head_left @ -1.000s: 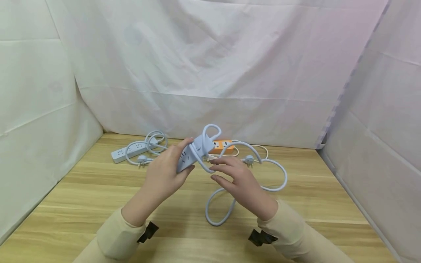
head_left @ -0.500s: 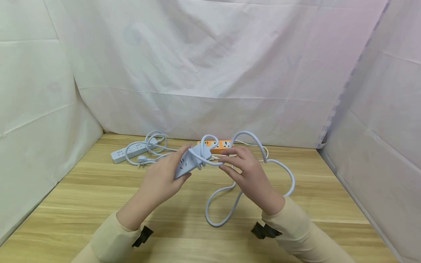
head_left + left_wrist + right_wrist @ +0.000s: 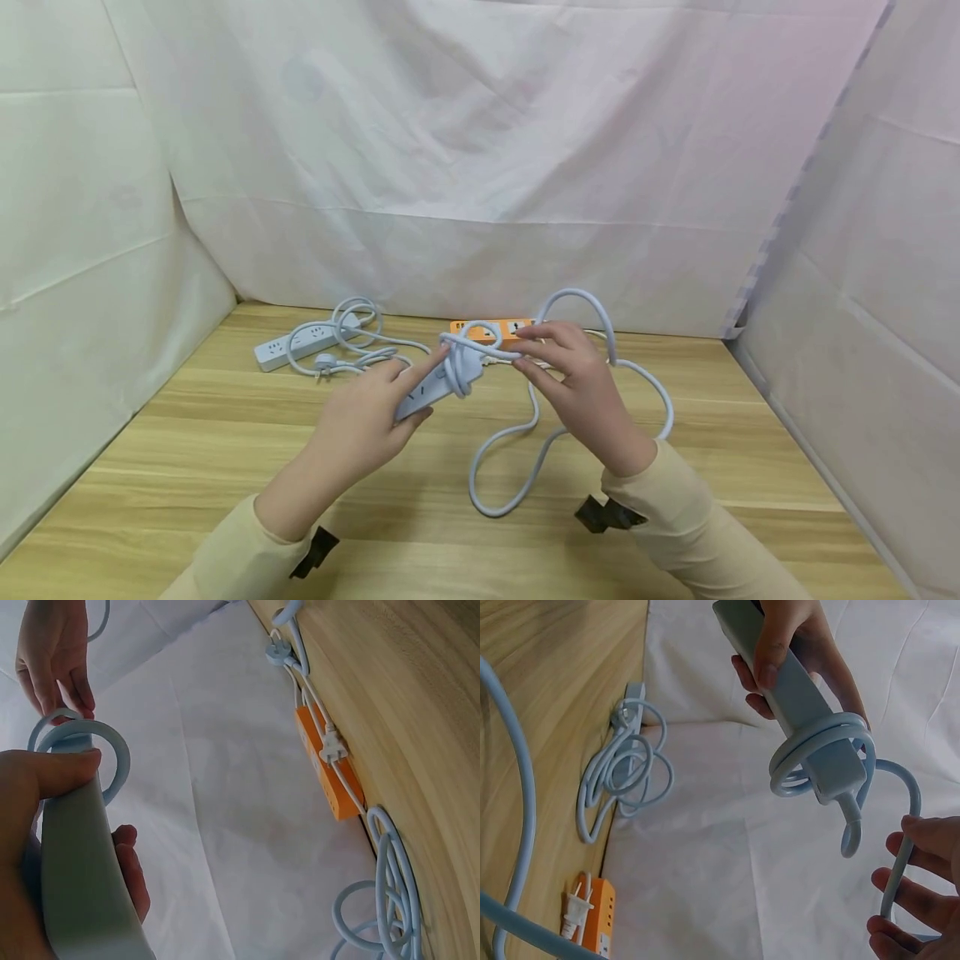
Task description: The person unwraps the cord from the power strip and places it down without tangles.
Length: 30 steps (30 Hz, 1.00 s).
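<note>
My left hand (image 3: pixel 358 414) grips a pale blue power strip (image 3: pixel 422 395) by its near end and holds it above the table, tilted. Its index finger lies against the cord. Turns of the strip's cord (image 3: pixel 814 746) wrap around the far end, by the cord outlet, as the right wrist view shows. Between thumb and fingers, my right hand (image 3: pixel 588 390) holds a stretch of that cord just right of the strip. Beyond this hand the loose cord (image 3: pixel 603 321) arcs up, then loops down onto the table. The strip's underside (image 3: pixel 82 862) faces the left wrist view.
Another pale blue power strip (image 3: pixel 303 340) lies at the back left with its cord coiled over it and its plug (image 3: pixel 324 363) beside it. Behind my hands sits an orange power strip (image 3: pixel 328 769) with a white plug (image 3: pixel 332 746). White cloth walls enclose the wooden table (image 3: pixel 225 500).
Another pass of cord now lies over the strip's far end. My right hand has moved right, drawing the cord along; my left hand has shifted slightly left and down with the strip.
</note>
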Each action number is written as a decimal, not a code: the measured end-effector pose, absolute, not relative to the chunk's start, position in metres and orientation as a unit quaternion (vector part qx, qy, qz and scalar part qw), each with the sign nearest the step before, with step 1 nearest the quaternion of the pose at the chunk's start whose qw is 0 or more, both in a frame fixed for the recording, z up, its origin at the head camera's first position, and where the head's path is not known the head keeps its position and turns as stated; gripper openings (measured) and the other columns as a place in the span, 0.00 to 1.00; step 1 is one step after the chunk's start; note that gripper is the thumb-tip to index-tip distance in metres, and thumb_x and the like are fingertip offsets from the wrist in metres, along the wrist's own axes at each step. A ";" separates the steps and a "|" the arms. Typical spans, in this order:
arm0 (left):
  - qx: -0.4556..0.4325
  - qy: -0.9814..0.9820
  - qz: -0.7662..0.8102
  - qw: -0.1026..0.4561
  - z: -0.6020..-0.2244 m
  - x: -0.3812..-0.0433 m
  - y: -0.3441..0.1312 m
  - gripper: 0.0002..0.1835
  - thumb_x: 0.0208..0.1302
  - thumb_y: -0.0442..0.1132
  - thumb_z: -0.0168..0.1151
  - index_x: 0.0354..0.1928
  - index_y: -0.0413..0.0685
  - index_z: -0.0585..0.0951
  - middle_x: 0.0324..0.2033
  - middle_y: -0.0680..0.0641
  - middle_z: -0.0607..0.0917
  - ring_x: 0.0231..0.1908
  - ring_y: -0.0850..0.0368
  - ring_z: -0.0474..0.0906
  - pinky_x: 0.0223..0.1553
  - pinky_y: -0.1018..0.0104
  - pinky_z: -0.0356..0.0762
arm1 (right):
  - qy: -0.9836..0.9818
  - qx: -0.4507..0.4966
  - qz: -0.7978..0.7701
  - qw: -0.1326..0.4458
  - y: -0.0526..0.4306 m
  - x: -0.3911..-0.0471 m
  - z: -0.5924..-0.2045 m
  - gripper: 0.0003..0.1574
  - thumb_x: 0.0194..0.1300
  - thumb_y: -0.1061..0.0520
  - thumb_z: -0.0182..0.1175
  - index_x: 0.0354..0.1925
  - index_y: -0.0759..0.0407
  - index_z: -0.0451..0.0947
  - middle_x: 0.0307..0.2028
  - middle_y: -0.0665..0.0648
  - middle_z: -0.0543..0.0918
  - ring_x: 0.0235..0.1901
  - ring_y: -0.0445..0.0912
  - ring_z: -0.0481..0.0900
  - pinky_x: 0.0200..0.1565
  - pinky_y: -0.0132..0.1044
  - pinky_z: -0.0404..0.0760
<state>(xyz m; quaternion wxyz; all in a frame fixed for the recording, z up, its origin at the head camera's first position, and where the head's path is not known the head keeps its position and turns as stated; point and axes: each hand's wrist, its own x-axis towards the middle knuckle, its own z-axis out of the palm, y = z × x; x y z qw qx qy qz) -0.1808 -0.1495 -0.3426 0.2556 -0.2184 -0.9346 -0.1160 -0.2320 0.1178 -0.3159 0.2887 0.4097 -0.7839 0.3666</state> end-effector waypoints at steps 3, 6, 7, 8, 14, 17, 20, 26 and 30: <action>-0.230 -0.927 -0.120 0.271 -0.344 -0.179 -0.150 0.45 0.52 0.46 0.74 0.72 0.72 0.64 0.31 0.54 0.75 0.26 0.60 0.68 0.23 0.65 0.67 | -0.789 0.398 0.377 0.278 0.120 -0.234 -0.317 0.15 0.59 0.66 0.68 0.46 0.59 0.86 0.48 0.55 0.82 0.54 0.51 0.74 0.51 0.45 0.71; -0.241 -0.920 -0.125 0.282 -0.345 -0.177 -0.150 0.45 0.50 0.45 0.75 0.71 0.72 0.65 0.33 0.53 0.76 0.28 0.58 0.71 0.23 0.64 0.68 | -0.797 0.381 0.388 0.263 0.122 -0.236 -0.317 0.14 0.60 0.66 0.67 0.46 0.59 0.85 0.49 0.55 0.83 0.54 0.50 0.74 0.51 0.46 0.72; -0.244 -0.918 -0.127 0.285 -0.345 -0.177 -0.150 0.46 0.50 0.45 0.75 0.71 0.71 0.65 0.33 0.52 0.76 0.29 0.58 0.71 0.23 0.64 0.69 | -0.801 0.374 0.391 0.257 0.123 -0.237 -0.318 0.14 0.61 0.66 0.66 0.47 0.59 0.85 0.49 0.54 0.83 0.55 0.50 0.73 0.51 0.46 0.72; -0.248 -0.916 -0.128 0.288 -0.345 -0.176 -0.150 0.46 0.49 0.45 0.76 0.71 0.71 0.65 0.33 0.52 0.76 0.29 0.58 0.72 0.23 0.63 0.69 | -0.804 0.367 0.394 0.251 0.124 -0.238 -0.318 0.14 0.62 0.65 0.66 0.47 0.59 0.85 0.50 0.54 0.82 0.55 0.50 0.73 0.52 0.46 0.71; -0.263 -0.909 -0.125 0.298 -0.342 -0.174 -0.149 0.45 0.49 0.46 0.75 0.71 0.72 0.66 0.31 0.54 0.74 0.28 0.59 0.70 0.22 0.65 0.68 | -0.825 0.328 0.406 0.217 0.129 -0.242 -0.322 0.13 0.68 0.60 0.61 0.49 0.60 0.84 0.52 0.52 0.81 0.57 0.48 0.73 0.56 0.47 0.72; -0.265 -0.908 -0.124 0.299 -0.341 -0.173 -0.148 0.45 0.49 0.46 0.75 0.71 0.72 0.66 0.31 0.54 0.74 0.29 0.59 0.70 0.22 0.65 0.67 | -0.832 0.314 0.408 0.205 0.132 -0.245 -0.325 0.13 0.69 0.59 0.60 0.50 0.60 0.83 0.53 0.54 0.81 0.58 0.49 0.73 0.57 0.48 0.71; -0.265 -0.908 -0.126 0.298 -0.339 -0.172 -0.148 0.45 0.50 0.46 0.75 0.71 0.72 0.66 0.32 0.54 0.75 0.30 0.59 0.71 0.23 0.65 0.68 | -0.841 0.303 0.405 0.192 0.134 -0.248 -0.328 0.14 0.70 0.58 0.59 0.51 0.60 0.82 0.54 0.57 0.80 0.59 0.52 0.72 0.58 0.51 0.70; -0.266 -0.904 -0.146 0.300 -0.335 -0.171 -0.147 0.44 0.51 0.46 0.75 0.71 0.69 0.66 0.31 0.55 0.76 0.28 0.60 0.70 0.24 0.65 0.68 | -0.858 0.295 0.389 0.159 0.138 -0.254 -0.335 0.11 0.72 0.59 0.55 0.47 0.61 0.81 0.46 0.58 0.82 0.49 0.53 0.78 0.51 0.52 0.76; -0.261 -0.904 -0.155 0.301 -0.333 -0.171 -0.147 0.43 0.52 0.45 0.75 0.71 0.67 0.66 0.30 0.56 0.75 0.26 0.62 0.68 0.24 0.66 0.67 | -0.872 0.291 0.372 0.130 0.140 -0.256 -0.339 0.10 0.74 0.59 0.52 0.45 0.61 0.80 0.43 0.56 0.83 0.46 0.51 0.80 0.46 0.49 0.77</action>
